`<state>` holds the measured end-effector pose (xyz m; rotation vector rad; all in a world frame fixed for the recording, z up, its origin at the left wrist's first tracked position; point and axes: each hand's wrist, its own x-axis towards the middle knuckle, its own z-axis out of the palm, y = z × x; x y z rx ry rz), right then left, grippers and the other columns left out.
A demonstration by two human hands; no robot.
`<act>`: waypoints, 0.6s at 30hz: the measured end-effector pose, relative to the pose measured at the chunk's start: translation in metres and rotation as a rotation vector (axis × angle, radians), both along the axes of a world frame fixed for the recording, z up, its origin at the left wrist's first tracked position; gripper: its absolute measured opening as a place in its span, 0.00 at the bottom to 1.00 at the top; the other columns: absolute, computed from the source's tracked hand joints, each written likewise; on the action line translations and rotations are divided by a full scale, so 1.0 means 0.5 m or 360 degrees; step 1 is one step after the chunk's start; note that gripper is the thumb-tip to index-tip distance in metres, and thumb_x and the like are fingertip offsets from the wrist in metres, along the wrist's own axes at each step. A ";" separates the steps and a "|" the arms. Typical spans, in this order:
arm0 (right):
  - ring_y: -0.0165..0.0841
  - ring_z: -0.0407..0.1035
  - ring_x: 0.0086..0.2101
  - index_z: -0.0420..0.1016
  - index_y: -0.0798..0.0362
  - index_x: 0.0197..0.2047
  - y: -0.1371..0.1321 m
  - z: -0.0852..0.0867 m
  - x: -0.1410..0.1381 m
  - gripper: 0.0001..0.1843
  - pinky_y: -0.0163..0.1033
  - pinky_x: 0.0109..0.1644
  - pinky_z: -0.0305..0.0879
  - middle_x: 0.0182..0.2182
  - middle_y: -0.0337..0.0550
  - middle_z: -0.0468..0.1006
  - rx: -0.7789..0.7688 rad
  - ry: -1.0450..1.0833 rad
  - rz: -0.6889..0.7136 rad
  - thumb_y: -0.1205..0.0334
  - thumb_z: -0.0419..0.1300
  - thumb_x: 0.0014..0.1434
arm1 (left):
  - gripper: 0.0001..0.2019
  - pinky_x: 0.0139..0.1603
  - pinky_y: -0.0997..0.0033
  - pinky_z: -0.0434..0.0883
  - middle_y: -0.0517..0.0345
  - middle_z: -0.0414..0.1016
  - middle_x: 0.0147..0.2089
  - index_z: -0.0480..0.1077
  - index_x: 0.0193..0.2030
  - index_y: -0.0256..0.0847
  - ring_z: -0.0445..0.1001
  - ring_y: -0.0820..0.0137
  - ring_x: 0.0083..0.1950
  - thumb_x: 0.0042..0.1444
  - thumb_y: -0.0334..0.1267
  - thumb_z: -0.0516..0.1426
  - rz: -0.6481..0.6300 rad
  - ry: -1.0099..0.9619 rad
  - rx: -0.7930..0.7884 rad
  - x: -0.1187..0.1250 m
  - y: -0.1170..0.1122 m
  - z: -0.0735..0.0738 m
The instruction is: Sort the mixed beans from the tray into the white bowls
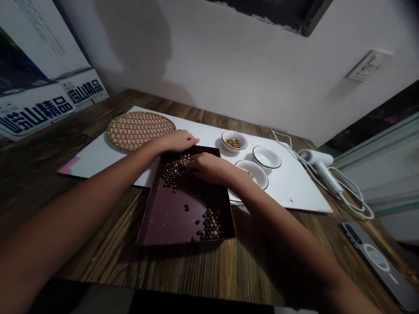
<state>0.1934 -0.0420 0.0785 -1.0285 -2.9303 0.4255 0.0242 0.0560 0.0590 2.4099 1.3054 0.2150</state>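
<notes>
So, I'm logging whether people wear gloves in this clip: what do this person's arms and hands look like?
Both are bare: the left arm and left hand, the right arm and right hand. No gloves, sleeves, watch or bracelet show, and I can't make out any rings.

Left hand [178,141]: open, over the far rim of a maroon tray [173,218]
Right hand [209,168]: inside the tray, against a heap of mixed beans [175,170]
Nearby: woven round mat [140,130], white enamel bowl [234,141] holding beans, hair dryer [316,158], all on the table [98,244]
</notes>
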 end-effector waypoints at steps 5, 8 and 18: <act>0.30 0.72 0.37 0.83 0.54 0.44 -0.007 0.098 0.097 0.12 0.36 0.45 0.64 0.41 0.43 0.83 0.0209 0.0169 -0.0291 0.68 0.57 0.66 | 0.21 0.36 0.63 0.60 0.49 0.76 0.31 0.67 0.26 0.43 0.69 0.62 0.33 0.62 0.55 0.50 -0.0008 -0.0043 -0.0004 -0.002 0.003 -0.004; 0.31 0.72 0.33 0.84 0.52 0.40 -0.009 0.143 0.189 0.10 0.37 0.38 0.64 0.34 0.40 0.83 0.0104 -0.0069 -0.0681 0.63 0.60 0.61 | 0.22 0.35 0.62 0.59 0.50 0.73 0.29 0.63 0.24 0.43 0.67 0.63 0.31 0.63 0.55 0.50 -0.0008 -0.0029 0.0030 -0.003 0.004 -0.004; 0.34 0.77 0.35 0.86 0.44 0.47 -0.013 0.135 0.240 0.15 0.38 0.38 0.68 0.40 0.40 0.86 -0.0382 -0.0330 -0.0886 0.58 0.66 0.57 | 0.23 0.35 0.63 0.59 0.50 0.74 0.29 0.60 0.24 0.44 0.67 0.63 0.32 0.64 0.56 0.48 -0.0018 -0.0012 0.0043 -0.002 0.006 -0.006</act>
